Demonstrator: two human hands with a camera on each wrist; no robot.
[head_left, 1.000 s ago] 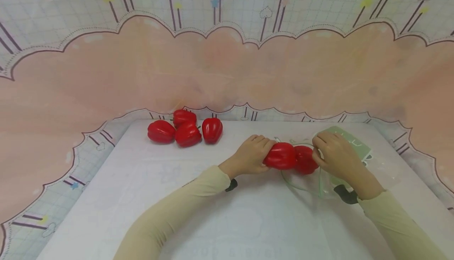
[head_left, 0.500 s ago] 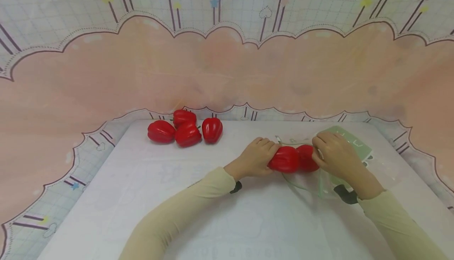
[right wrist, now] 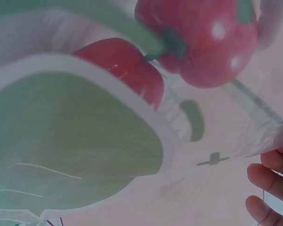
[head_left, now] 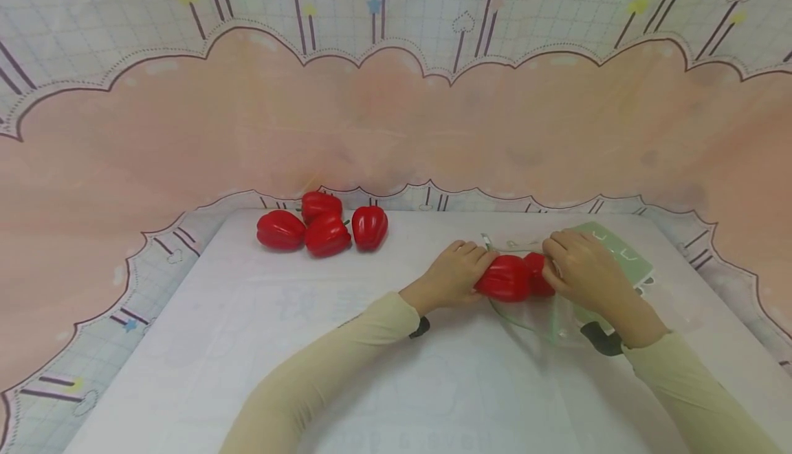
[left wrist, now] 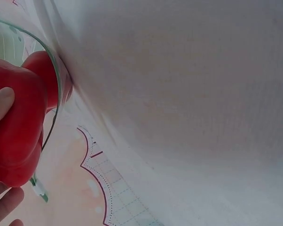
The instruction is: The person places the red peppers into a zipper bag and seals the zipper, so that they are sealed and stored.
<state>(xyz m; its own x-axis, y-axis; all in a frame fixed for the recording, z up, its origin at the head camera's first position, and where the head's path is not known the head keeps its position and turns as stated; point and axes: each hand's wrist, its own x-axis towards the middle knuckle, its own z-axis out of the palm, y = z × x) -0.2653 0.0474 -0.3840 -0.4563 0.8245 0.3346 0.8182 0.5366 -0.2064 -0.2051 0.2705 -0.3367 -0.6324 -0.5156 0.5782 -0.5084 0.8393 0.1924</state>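
My left hand (head_left: 452, 275) grips a red bell pepper (head_left: 504, 278) at the mouth of a clear plastic bag (head_left: 625, 254) with green print. In the left wrist view, the thumb (left wrist: 0, 104) lies on this pepper's side and other fingers are beneath it; the bag's green-edged rim curves around its front. My right hand (head_left: 584, 275) pinches the edge of the bag and keeps its mouth spread. A second red bell pepper (right wrist: 120, 66) lies inside, seen through the film in the right wrist view. The right palm hides part of the bag in the head view.
Several more red bell peppers (head_left: 328, 234) lie grouped at the back left of the white-covered table (head_left: 247, 358). Behind the table hangs a pink and white patterned cloth (head_left: 396, 124). A dark band (head_left: 601, 339) sits under the right wrist.
My left hand has moved right with its bell pepper, which now covers more of the one in the bag. The right hand stays nearly still at the bag's edge.
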